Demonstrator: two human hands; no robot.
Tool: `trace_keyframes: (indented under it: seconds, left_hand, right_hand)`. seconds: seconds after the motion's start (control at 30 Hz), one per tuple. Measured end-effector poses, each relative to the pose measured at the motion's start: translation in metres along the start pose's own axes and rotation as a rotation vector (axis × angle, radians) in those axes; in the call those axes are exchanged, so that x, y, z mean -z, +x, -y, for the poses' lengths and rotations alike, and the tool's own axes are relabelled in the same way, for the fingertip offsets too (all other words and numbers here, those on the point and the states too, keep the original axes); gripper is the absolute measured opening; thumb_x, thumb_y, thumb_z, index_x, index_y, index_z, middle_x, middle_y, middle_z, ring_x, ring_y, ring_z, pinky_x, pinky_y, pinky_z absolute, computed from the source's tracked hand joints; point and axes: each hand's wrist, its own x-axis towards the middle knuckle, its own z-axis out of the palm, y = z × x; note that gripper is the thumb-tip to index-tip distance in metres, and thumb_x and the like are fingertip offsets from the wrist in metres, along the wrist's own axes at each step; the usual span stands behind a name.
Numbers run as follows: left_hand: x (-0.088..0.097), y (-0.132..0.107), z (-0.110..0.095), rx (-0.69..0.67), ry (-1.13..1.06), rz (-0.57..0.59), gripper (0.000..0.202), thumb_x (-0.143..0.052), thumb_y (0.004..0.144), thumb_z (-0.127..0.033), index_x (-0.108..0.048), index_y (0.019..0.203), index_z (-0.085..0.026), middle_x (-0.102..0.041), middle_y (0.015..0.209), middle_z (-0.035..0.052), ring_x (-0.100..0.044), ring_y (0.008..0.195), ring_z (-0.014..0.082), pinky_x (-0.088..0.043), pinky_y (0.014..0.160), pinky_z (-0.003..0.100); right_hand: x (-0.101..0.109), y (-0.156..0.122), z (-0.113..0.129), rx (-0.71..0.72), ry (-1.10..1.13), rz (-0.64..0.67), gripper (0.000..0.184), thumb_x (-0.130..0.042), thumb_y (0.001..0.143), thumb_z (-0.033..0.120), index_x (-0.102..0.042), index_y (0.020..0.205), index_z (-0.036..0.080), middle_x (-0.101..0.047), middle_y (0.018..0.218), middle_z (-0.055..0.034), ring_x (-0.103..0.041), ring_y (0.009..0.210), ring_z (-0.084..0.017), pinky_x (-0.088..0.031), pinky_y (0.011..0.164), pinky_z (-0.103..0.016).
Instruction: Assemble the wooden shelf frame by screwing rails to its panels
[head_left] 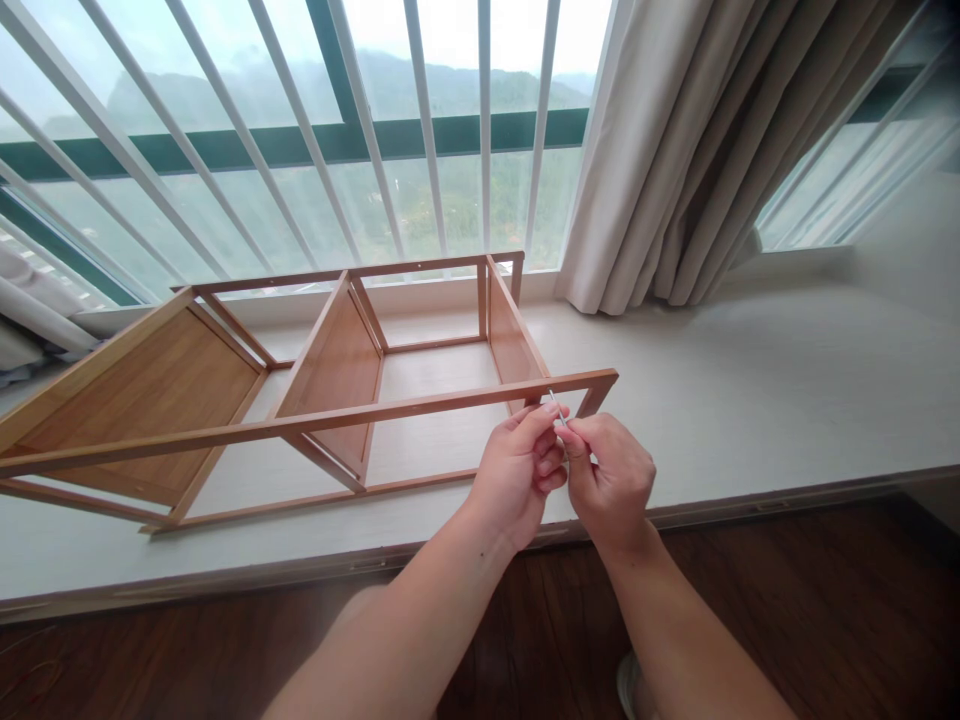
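From the head-worn camera, looking forward and down: a person's two bare hands meet at the right-hand end of a brown wooden shelf frame with solid panels (420, 406), which lies on its side along a pale, wide surface (712, 400) beneath a barred window (465, 190). The frame's long axis runs from left to right, and its long, narrow upper rail crosses just beyond the hands.

Between the hands is a thin silver metal rod (559, 409). It slants steeply, its far tip reaching up and slightly left to the rail, near the spot where the rightmost wooden panel (516, 320) meets it. Whether the tip sits in a hole is too small to tell. The rod lies crosswise to the rail.

The right hand (613, 478) is below and right of the tip, its thumb and forefinger pinched on the rod's near end, the other fingers curled in. The left hand (517, 465) is nearer the rail; its thumb and forefinger are brought close together beside the rod, the remaining fingers loosely bent. I cannot tell whether they grip it or only steady it.
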Motion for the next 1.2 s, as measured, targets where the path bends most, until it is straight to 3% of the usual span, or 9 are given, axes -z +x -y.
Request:
trace_keyframes:
  seconds: [0.53,0.63,0.8,1.03,1.2]
  left_hand:
    - [0.005,0.001,-0.002,-0.014,0.061,0.0,0.028,-0.071,0.077,-0.037,-0.065,0.086,-0.012,-0.028,0.053,-0.0077,-0.021,0.047,0.0036,-0.012,0.041,0.019]
    - [0.005,0.001,-0.002,-0.011,0.067,-0.007,0.027,-0.073,0.076,-0.037,-0.065,0.086,-0.012,-0.029,0.053,-0.0077,-0.021,0.046,0.0033,-0.012,0.04,0.018]
    - [0.002,0.001,-0.006,-0.046,0.12,-0.019,0.029,-0.073,0.074,-0.039,-0.065,0.083,-0.012,-0.026,0.05,-0.0092,-0.021,0.043,0.0024,-0.017,0.039,0.017]
    - [0.004,0.002,-0.008,-0.115,0.354,-0.082,0.036,-0.071,0.074,-0.046,-0.067,0.086,-0.013,-0.05,0.046,-0.0028,-0.048,0.037,0.011,-0.034,0.035,0.02]
    - [0.005,0.004,-0.006,-0.094,0.353,-0.054,0.04,-0.07,0.073,-0.051,-0.064,0.087,-0.014,-0.058,0.05,0.0013,-0.049,0.036,0.0146,-0.032,0.028,0.022]
  right_hand:
    - [-0.01,-0.007,0.004,-0.2,0.174,-0.057,0.013,-0.058,0.089,0.017,-0.058,0.076,0.018,-0.058,0.068,0.0006,-0.053,0.062,-0.012,-0.042,0.062,-0.026]
    - [-0.012,-0.007,0.008,-0.367,0.326,-0.043,0.02,-0.058,0.091,0.026,-0.057,0.073,0.019,-0.056,0.064,0.0012,-0.051,0.056,-0.012,-0.04,0.054,-0.025]
    - [-0.016,-0.005,0.019,-0.671,0.67,-0.048,0.043,-0.058,0.09,0.042,-0.046,0.056,0.018,-0.04,0.054,0.003,-0.038,0.051,-0.009,-0.03,0.046,-0.023]
    - [-0.005,0.01,0.044,-1.188,1.256,0.053,0.049,-0.055,0.089,0.045,-0.037,0.053,0.018,-0.032,0.048,0.0051,-0.027,0.037,-0.006,-0.014,0.039,-0.023]
    - [-0.001,0.019,0.052,-1.267,1.394,0.03,0.046,-0.055,0.089,0.039,-0.031,0.056,0.019,-0.031,0.048,0.006,-0.027,0.036,-0.006,-0.014,0.039,-0.022]
